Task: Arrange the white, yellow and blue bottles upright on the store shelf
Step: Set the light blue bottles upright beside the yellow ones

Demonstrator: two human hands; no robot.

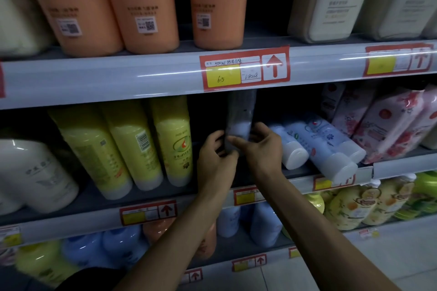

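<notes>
Pale and smeared by blur, a bottle [240, 123] stands upright in the dark gap on the middle shelf [82, 202], between the yellow bottles [142, 144] on its left and the blue bottles [314, 144] on its right. Its exact colour is hard to read in the shadow; a whitish band shows partway down it.

Both hands close on its lower part. The left hand [216, 156] curls its fingers round the near left side, and the right hand [262, 146] meets it from the other side, thumb forward and fingers wrapped behind. Holding it low and from both flanks looks meant to keep the tall, narrow body plumb while its base settles. Whether the base touches the shelf is hidden by the hands.

Both forearms reach up and forward from the lower edge of the view and converge on the gap, wrists nearly level.

The yellow bottles stand in a tidy row on their white ends, just beside the left hand. The blue bottles lie tipped on their sides with caps toward the shelf edge, so they seem to be waiting their turn.
</notes>
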